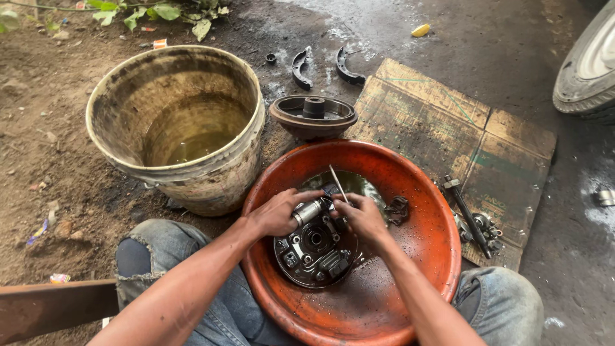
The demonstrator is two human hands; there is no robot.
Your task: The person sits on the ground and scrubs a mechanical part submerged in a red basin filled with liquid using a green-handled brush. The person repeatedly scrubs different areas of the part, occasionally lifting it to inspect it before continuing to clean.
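I see my left hand (277, 213) clamped on the greasy round plate (314, 247) in the near orange basin (423, 192), my right hand (364, 216) gripping a thin rod (337, 184), while brake shoes (322, 66) already lie apart, far off.

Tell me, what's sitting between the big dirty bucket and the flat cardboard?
In the head view, a round dark metal drum sits on the ground between the bucket and cardboard.

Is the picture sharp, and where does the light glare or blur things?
Head view: soft daylight, no hard shadows; the wet orange basin shows glare on its rim; left hand and right hand on the round metal plate look sharp; edges bend slightly.
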